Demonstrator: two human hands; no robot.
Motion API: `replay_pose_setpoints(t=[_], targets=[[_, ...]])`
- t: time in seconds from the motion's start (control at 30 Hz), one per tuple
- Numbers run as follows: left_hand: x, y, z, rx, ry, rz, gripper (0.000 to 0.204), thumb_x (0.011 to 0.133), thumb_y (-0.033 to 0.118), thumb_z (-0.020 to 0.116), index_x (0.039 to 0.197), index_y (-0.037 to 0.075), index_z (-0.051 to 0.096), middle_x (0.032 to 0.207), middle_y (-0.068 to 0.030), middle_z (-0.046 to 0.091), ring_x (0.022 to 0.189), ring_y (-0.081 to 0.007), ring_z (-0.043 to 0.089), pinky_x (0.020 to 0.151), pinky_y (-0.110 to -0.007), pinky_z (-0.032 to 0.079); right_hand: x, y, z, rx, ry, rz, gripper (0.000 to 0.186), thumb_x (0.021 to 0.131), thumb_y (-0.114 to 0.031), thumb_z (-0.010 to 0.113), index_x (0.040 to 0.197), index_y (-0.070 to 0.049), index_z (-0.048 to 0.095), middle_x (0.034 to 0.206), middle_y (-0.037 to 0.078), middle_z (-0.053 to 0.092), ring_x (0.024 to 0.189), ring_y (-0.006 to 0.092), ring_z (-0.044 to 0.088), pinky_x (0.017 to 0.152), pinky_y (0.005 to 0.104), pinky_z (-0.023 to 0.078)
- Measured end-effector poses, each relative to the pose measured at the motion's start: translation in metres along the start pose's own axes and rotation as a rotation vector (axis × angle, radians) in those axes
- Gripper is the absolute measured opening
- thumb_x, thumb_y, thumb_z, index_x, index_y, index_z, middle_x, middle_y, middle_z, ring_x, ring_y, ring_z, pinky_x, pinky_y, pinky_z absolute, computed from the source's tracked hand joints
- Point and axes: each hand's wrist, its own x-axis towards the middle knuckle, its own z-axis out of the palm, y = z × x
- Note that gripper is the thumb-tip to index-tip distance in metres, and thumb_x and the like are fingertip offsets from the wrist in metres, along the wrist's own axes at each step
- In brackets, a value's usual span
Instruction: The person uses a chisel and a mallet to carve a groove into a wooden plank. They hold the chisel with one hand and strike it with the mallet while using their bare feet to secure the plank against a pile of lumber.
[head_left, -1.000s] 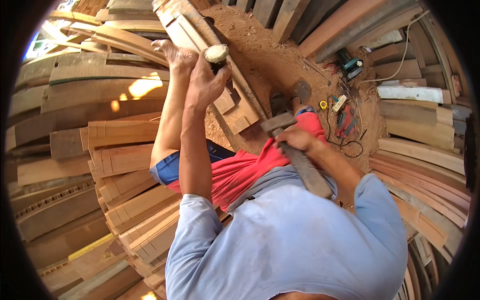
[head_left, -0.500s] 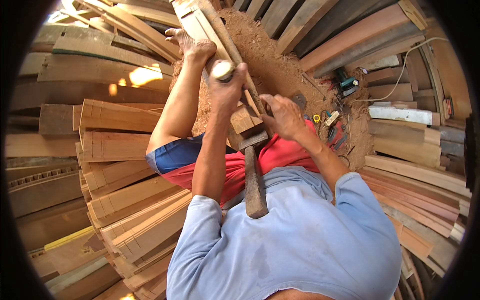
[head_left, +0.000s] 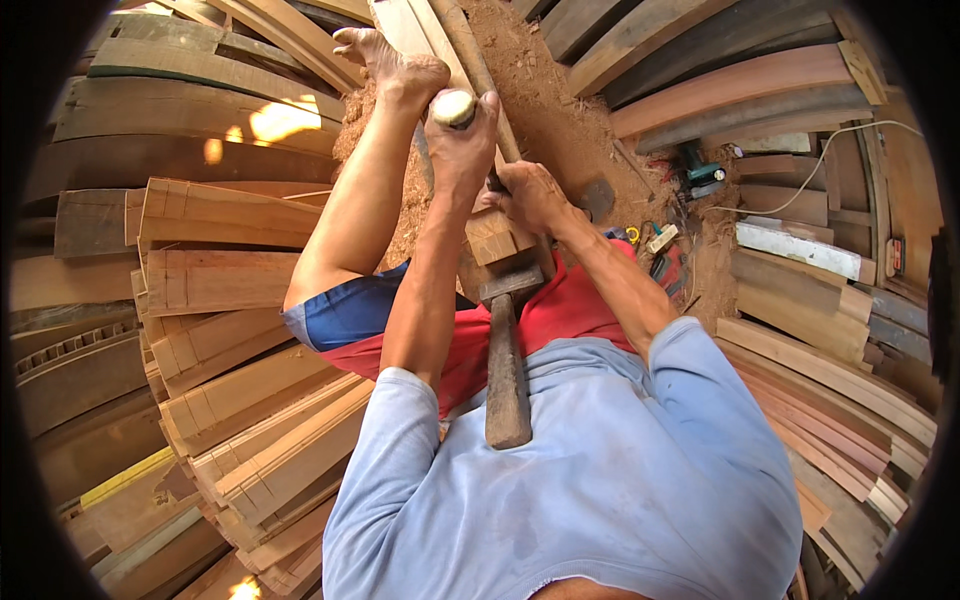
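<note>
Head view: the person sits on the sawdust floor [head_left: 560,130], knee up, foot [head_left: 385,60] braced on a long plank [head_left: 410,30].
Left hand [head_left: 462,150]: closed around a chisel handle [head_left: 453,107], its pale round butt end showing above the fist.
Right hand [head_left: 530,195]: curled low beside the left, just above a wood block [head_left: 497,238]; what exactly it grips cannot be told.
Hammer [head_left: 507,360]: head just under the block, wooden handle running down against the blue shirt; neither hand is on it, and it seems to rest on the lap.
Chisel position: upright between knee and block, both hands close together on or near it, the blade hidden.
Risk, slip: the right hand sits close to where the blade must be; a slipping edge would likely meet those fingers.
Risk, hammer: lying loose on the lap, it could slide off if the leg shifts.
Risk, foot: bare toes on the plank are near the work line.
Around: stacked planks [head_left: 220,280] left, power tool [head_left: 700,175] and cable right.
</note>
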Motion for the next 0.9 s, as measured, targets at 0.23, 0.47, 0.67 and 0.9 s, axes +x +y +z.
replay_pose_setpoints(t=[0.23,0.47,0.67,0.9], targets=[[-0.025,0.018,0.008,-0.13,-0.097,-0.115,0.018,0.094,0.018,0.077,0.089,0.007,0.063,0.069,0.0013,0.062,0.057,-0.008,0.057,0.051,-0.024,0.046,-0.022,0.011,-0.003,-0.003,-0.125,0.041,0.035,0.085,-0.031,0.08,0.079,0.001,0.067,0.082,0.026,0.068,0.085,0.0441,0.068,0.075,0.05,0.052],[-0.023,0.036,0.003,-0.213,-0.132,-0.155,0.017,0.095,0.011,0.074,0.099,0.004,0.059,0.082,-0.0047,0.07,0.078,-0.0117,0.07,0.07,-0.027,0.056,-0.006,-0.002,-0.001,-0.047,-0.094,-0.028,0.033,0.086,-0.031,0.08,0.08,-0.001,0.068,0.079,0.024,0.068,0.081,0.043,0.069,0.073,0.0487,0.053],[-0.014,0.032,-0.022,-0.087,-0.036,-0.105,0.016,0.099,0.02,0.071,0.092,0.005,0.073,0.083,-0.0002,0.073,0.058,-0.0039,0.054,0.051,-0.022,0.045,0.008,-0.025,0.008,-0.112,-0.101,-0.071,0.03,0.086,-0.032,0.078,0.082,-0.003,0.07,0.079,0.023,0.068,0.082,0.0419,0.069,0.077,0.0494,0.053],[-0.027,0.03,-0.03,-0.159,0.06,-0.102,0.009,0.093,0.007,0.073,0.09,0.002,0.066,0.082,-0.0028,0.073,0.072,-0.0102,0.066,0.067,-0.027,0.053,0.001,-0.023,0.016,-0.052,-0.2,-0.12,0.019,0.084,-0.021,0.077,0.087,-0.004,0.071,0.084,0.023,0.069,0.083,0.0449,0.067,0.074,0.0517,0.053]])
